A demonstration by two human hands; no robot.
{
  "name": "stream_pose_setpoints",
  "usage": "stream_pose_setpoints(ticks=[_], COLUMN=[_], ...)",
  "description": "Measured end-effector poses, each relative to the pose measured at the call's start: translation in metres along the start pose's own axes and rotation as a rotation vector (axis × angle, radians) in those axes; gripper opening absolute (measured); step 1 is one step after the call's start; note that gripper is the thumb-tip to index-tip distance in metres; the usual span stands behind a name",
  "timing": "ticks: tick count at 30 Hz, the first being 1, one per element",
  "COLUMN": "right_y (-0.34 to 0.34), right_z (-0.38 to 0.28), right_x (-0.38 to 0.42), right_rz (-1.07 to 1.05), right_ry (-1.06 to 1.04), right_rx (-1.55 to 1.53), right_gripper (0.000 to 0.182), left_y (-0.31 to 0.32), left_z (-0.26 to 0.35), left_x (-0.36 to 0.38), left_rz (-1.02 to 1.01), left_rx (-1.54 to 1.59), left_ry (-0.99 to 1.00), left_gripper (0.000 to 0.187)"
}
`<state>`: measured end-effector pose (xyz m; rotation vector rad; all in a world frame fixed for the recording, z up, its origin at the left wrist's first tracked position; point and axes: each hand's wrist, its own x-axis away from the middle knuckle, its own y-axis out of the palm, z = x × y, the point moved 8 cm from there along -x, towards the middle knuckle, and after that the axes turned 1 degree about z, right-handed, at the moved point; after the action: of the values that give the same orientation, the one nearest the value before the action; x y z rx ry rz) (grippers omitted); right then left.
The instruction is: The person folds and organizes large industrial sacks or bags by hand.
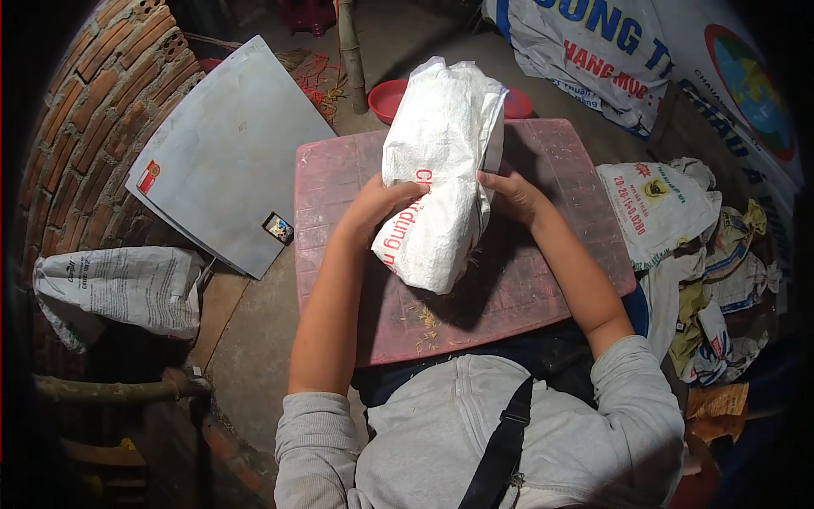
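Observation:
A white woven plastic sack (437, 161), folded into a long bundle with red lettering on its side, is held above a worn pink table (543, 246). My left hand (381, 204) grips its left side, with the thumb lying over the lettering. On the right side my right hand (513, 193) holds the sack, its thumb at the edge and its other fingers hidden behind. The bundle casts a dark shadow on the tabletop. Bits of straw (426, 318) lie near the table's front edge.
Left of the table lean a large grey-white board (237, 136) and a phone (277, 227). A printed sack (127, 288) lies farther left. Several crumpled sacks (661, 204) lie on the right. A red basin (387, 100) stands behind the table, near a wooden post (351, 59).

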<state>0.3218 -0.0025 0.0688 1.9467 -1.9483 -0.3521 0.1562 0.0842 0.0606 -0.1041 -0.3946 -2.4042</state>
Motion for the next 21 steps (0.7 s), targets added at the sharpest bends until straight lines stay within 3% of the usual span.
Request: stream_pose_setpoints(ticks=[4,10,13,15,16,18,20,21], right_y=[-0.014,-0.024,-0.017,-0.018,-0.023,-0.033,-0.025,-0.023], right_z=[-0.006,-0.007,-0.022,-0.023,-0.023,-0.016,-0.014,-0.011], right_x=[-0.003,-0.007,-0.004,0.0,0.002,-0.001,0.001,0.0], right_rz=[0.096,0.124,0.111,0.192,0.277,0.202,-0.019,-0.147], right_ry=[0.005,-0.004,-0.18,-0.122,-0.064,-0.115,-0.247,-0.198], right_rx=[0.138,0.305,0.563,0.638,0.713,0.751,0.377,0.36], right_gripper=[0.067,0.053,0.057,0.057,0.058,0.06,0.057,0.053], left_y=[0.004,-0.002,-0.001,-0.007,-0.01,-0.017,-0.022,-0.025], left_z=[0.005,0.003,0.007,0.016,0.015,0.011,0.007,0.001], left_x=[0.008,0.007,0.004,0.003,0.002,-0.001,-0.006,-0.007], left_rz=[0.056,-0.039,-0.015,0.073,0.073,0.041,0.013,0.017], left_rx=[-0.01,0.172,0.228,0.225,0.226,0.243,0.249,0.284], left_ry=[-0.044,-0.079,-0.007,0.178,0.18,0.182,0.214,0.193], left_gripper=[0.048,0.041,0.037,0.034,0.034,0.04,0.037,0.035])
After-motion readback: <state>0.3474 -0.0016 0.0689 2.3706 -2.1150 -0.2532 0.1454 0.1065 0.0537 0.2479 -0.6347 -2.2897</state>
